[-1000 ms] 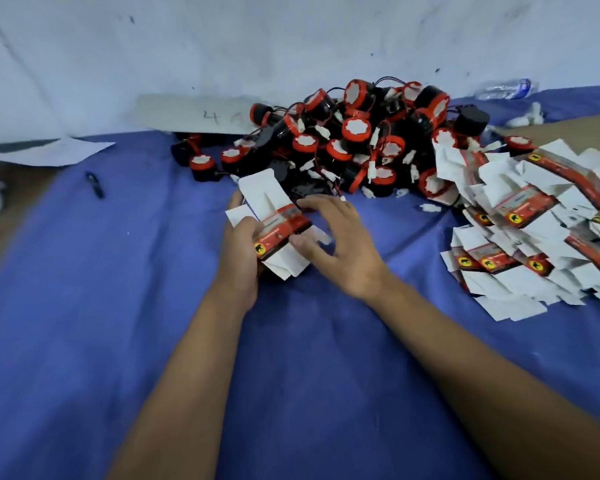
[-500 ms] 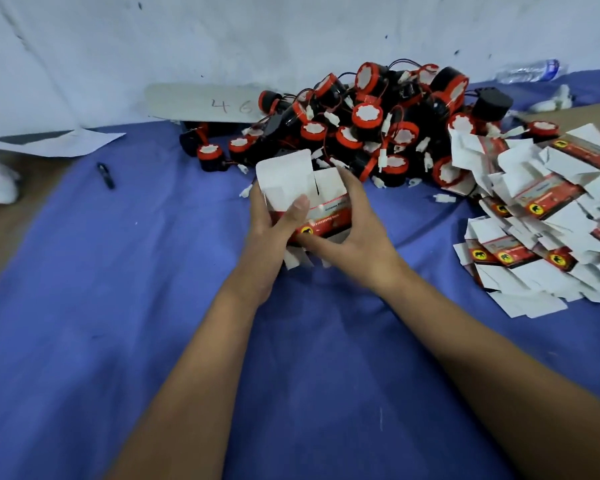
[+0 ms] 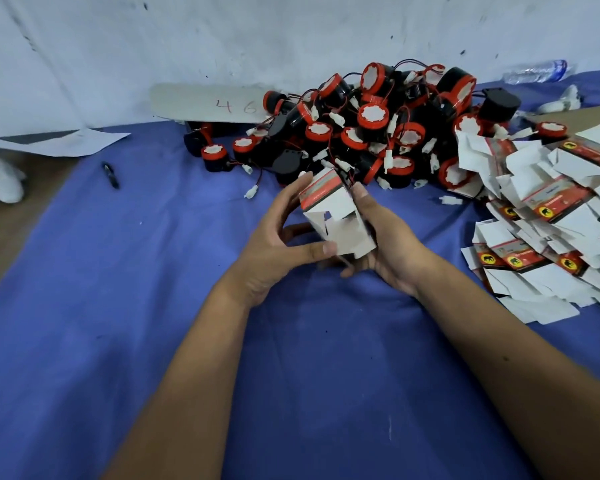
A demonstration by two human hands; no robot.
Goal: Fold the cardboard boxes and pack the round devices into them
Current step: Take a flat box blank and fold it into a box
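I hold a small white cardboard box point(image 3: 329, 206) with a red band between both hands above the blue cloth. Its open end flaps point toward me. My left hand point(image 3: 278, 244) grips its left side, thumb on a lower flap and fingertips at the far top edge. My right hand point(image 3: 381, 244) cups the right side and underside, index finger along the top right edge. Behind the box lies a heap of round black devices point(image 3: 374, 129) with red rims, white faces and wired white plugs. A pile of flat unfolded boxes point(image 3: 548, 213) lies at the right.
A blue cloth point(image 3: 153, 306) covers the table against a white wall. A grey card marked 46 point(image 3: 212, 103) leans behind the heap. A black pen point(image 3: 111, 174) and a paper sheet point(image 3: 63, 142) lie at the left, a plastic bottle point(image 3: 537, 71) at the far right.
The flat box was opened into a tube, then turned so its open end flaps face me. Both hands shifted their hold around it and lifted it slightly.
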